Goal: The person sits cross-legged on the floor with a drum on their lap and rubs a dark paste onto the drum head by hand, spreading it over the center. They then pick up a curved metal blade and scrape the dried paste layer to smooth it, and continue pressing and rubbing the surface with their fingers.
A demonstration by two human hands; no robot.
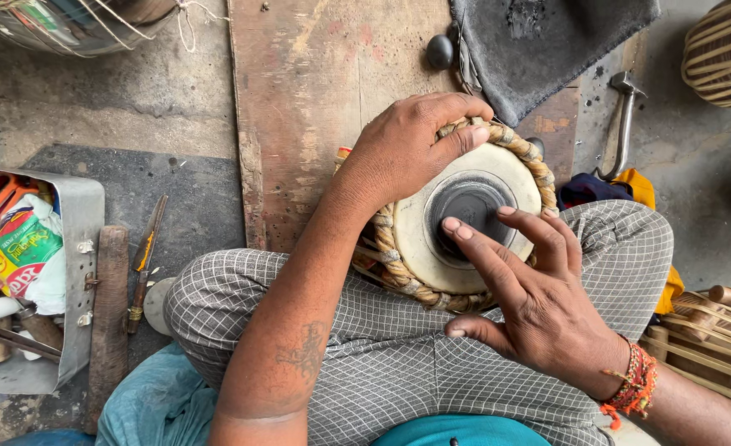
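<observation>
both hands on drum (464,223): left hand (402,153) grips rim, right hand (539,301) fingertips (452,227) on black centre

Soft, even daylight; sharp focus, perhaps slight edge distortion.

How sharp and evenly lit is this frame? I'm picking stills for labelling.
Head view: soft, even daylight with faint shadows; both hands, left and right, and the drum look sharp; no glare on the drum; the striped drum at the corner bends slightly.
</observation>
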